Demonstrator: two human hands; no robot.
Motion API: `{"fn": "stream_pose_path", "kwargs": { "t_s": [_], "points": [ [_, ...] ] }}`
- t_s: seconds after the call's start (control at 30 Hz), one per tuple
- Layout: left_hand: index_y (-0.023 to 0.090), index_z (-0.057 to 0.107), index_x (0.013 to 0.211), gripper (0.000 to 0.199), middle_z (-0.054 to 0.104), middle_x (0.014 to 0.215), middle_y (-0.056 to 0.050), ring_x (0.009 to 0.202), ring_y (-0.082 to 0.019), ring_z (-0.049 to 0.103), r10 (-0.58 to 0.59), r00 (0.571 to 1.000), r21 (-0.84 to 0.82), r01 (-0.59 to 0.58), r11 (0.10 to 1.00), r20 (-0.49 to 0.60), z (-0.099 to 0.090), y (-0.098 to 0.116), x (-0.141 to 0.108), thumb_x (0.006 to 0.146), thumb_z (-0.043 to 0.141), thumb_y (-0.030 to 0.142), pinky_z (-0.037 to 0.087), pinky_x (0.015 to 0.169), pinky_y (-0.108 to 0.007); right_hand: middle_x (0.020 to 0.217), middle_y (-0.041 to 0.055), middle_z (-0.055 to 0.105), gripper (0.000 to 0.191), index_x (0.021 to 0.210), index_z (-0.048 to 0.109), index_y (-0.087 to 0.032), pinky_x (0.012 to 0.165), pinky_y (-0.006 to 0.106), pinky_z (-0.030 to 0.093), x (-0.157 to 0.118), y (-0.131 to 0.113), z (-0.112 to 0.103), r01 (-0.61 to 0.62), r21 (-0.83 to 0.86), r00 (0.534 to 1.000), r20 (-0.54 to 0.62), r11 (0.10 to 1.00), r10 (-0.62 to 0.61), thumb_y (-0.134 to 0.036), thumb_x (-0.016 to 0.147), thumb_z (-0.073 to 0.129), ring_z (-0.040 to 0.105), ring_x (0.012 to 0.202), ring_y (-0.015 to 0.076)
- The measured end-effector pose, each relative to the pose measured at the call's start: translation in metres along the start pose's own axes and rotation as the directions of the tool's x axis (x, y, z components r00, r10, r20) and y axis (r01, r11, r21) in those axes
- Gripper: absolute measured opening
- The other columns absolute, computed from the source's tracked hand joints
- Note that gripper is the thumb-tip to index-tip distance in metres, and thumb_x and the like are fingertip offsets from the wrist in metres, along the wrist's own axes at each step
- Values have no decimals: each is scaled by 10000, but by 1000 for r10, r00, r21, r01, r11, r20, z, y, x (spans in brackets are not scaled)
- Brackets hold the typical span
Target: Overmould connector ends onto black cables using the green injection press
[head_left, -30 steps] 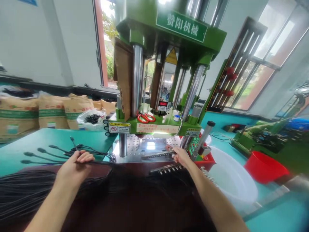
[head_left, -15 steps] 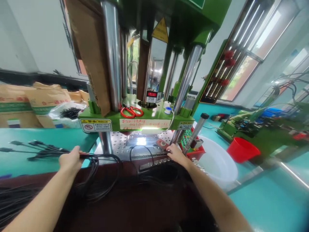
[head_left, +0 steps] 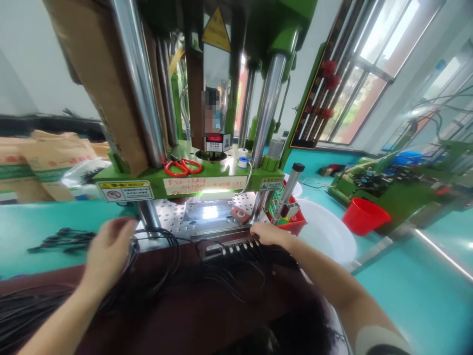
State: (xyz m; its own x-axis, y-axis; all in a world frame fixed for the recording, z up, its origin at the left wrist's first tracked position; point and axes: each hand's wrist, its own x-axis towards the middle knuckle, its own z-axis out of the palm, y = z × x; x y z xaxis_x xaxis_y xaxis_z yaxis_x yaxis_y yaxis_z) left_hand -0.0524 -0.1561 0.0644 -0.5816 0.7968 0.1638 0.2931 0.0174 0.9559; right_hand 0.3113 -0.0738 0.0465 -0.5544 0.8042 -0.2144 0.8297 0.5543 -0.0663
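Observation:
My left hand (head_left: 111,246) is over the left edge of the work surface, its fingers blurred. Black cables (head_left: 162,234) loop out from beside it, and their plug ends (head_left: 62,240) lie on the teal table to its left. I cannot tell whether it grips the cables. My right hand (head_left: 271,234) is closed at the front right of the press bed, fingertips by the end of a narrow metal strip (head_left: 212,252). Several silver connectors (head_left: 242,246) with black cables sit along that strip. What the right fingers pinch is hidden. A reddish-brown block (head_left: 240,215) with a round hole lies just behind them.
The green press (head_left: 155,185) stands ahead on steel columns (head_left: 271,108). Red-handled scissors (head_left: 183,167) and a blue-and-white spool (head_left: 243,162) rest on its plate. To the right are a red box (head_left: 295,224), a white tub (head_left: 328,236) and a red bucket (head_left: 365,217).
The plug ends now lie lower and flatter on the teal table, and my left hand is closer to the camera. My right hand stays by the strip, whose connectors show more clearly. The view has shifted.

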Motion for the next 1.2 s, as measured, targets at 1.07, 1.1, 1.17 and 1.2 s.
{"fn": "stream_pose_path", "kwargs": {
  "t_s": [1.07, 1.1, 1.17, 1.2],
  "points": [
    [125, 575, 838, 529, 575, 750, -30, 673, -125, 506, -315, 587, -165, 622, 766, 746, 173, 20, -83, 561, 624, 573, 374, 626, -249, 978, 24, 657, 247, 926, 656, -235, 688, 227, 454, 111, -27, -44, -359, 312, 882, -196, 880, 429, -174, 717, 538, 602, 878, 173],
    [128, 571, 844, 532, 592, 780, -42, 702, -133, 529, -332, 552, -181, 679, 711, 765, 179, 19, -78, 568, 614, 580, 386, 659, -254, 967, 47, 652, 210, 929, 646, -202, 699, 251, 462, 118, -26, -42, -372, 319, 873, -200, 872, 445, -196, 750, 536, 602, 866, 178],
    [138, 559, 822, 515, 614, 781, -54, 706, -148, 565, -378, 492, -179, 763, 621, 784, 190, 18, -68, 583, 593, 592, 403, 669, -266, 968, 71, 626, 203, 964, 604, -152, 725, 311, 475, 130, -25, -41, -371, 326, 861, -229, 869, 453, -255, 812, 516, 592, 856, 177],
    [145, 548, 798, 486, 615, 744, -46, 675, -149, 575, -401, 481, -180, 785, 593, 780, 195, 18, -62, 591, 594, 582, 411, 649, -267, 986, 71, 607, 225, 993, 577, -142, 737, 337, 477, 134, -25, -41, -356, 328, 858, -255, 875, 446, -280, 832, 501, 584, 860, 172]
  ]
}}
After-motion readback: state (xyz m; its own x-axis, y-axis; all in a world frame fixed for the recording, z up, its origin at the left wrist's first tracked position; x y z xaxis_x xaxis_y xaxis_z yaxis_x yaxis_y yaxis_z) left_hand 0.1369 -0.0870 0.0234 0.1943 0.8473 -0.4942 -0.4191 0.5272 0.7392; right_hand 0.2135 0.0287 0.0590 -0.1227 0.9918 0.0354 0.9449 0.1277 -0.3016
